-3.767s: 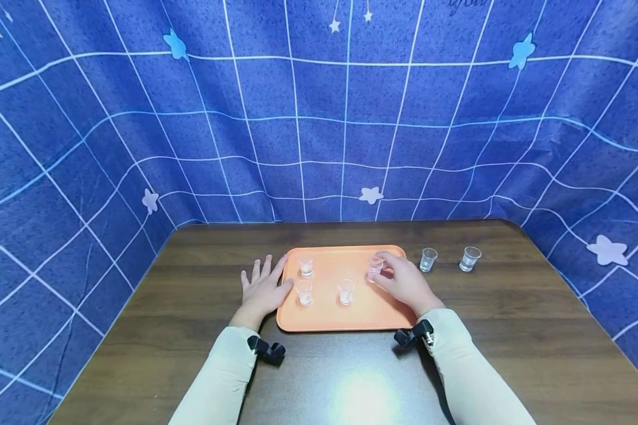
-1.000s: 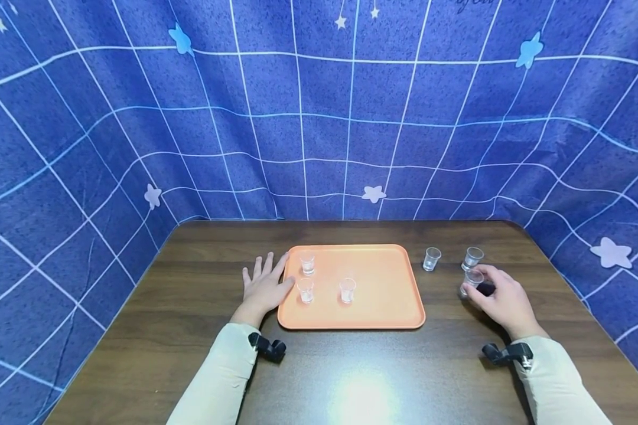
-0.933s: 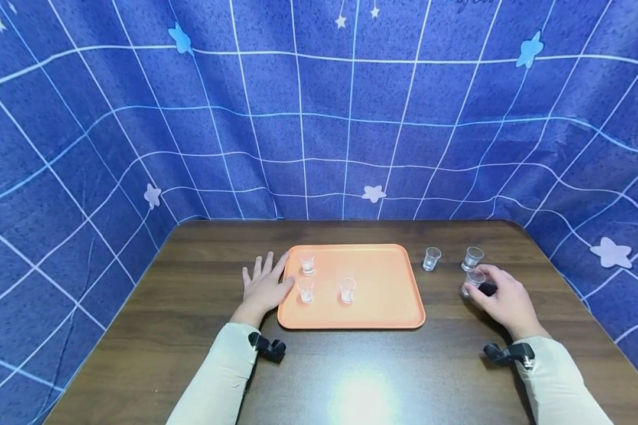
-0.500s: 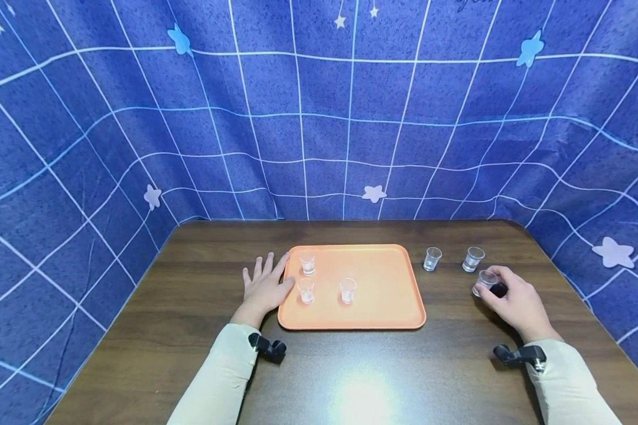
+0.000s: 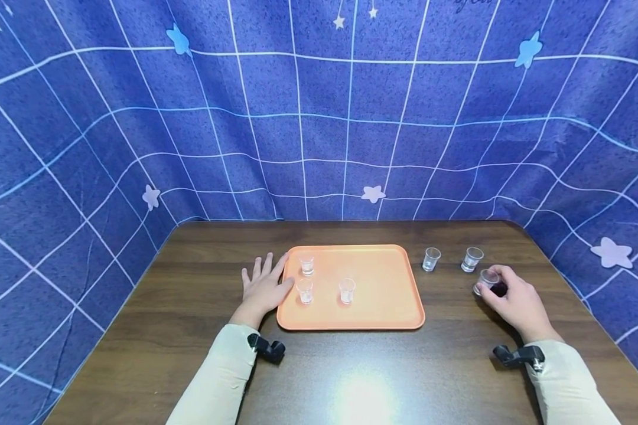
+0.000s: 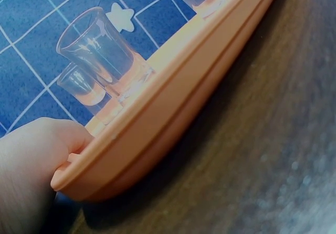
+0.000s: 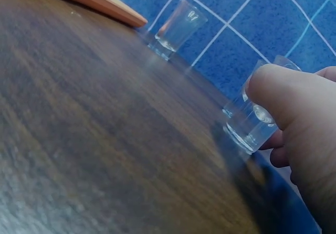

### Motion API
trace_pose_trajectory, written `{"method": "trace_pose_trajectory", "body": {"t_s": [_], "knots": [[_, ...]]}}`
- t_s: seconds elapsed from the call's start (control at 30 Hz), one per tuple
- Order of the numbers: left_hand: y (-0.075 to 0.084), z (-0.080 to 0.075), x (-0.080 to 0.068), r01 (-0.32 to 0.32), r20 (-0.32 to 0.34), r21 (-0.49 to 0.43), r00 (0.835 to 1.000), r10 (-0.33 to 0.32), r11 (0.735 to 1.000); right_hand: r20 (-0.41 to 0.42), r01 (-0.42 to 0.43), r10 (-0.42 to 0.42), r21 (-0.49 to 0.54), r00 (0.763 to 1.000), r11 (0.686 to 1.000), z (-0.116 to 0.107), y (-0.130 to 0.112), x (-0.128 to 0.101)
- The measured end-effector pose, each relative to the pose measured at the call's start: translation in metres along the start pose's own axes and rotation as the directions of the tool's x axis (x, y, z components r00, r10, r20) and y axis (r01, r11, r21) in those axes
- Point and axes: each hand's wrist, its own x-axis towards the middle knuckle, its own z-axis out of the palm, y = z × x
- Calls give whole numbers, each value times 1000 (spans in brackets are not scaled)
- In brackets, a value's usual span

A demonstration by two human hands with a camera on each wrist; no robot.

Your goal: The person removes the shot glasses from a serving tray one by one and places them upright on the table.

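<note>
My right hand pinches a clear shot glass between thumb and fingers, to the right of the orange tray. In the right wrist view this glass is upright with its base at the tabletop, the thumb across its upper side. My left hand rests at the tray's left edge with spread, straight fingers, the thumb lying over the rim. Three shot glasses stand on the tray: one at back left, one at front left, one near the middle.
Two more shot glasses stand on the wooden table behind the right hand: one near the tray, one farther right. A blue curtain with white lines and stars hangs around the table's back and sides.
My right hand has carried a shot glass from the tray's back right onto the table at right, then shifted it slightly farther right. The left hand has stayed at the tray's edge.
</note>
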Motion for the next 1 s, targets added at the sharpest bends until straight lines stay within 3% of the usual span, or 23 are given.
{"method": "trace_pose_trajectory", "body": {"t_s": [0.77,1.0], "knots": [[1,1,1,-1,1,-8,1000,1,1000,13,-51,52,-36,999,998,5,1,3],[1,0,-1,5,4,-5,1000,-5,1000,62,-93,94,-20,994,995,4,-3,4]]}}
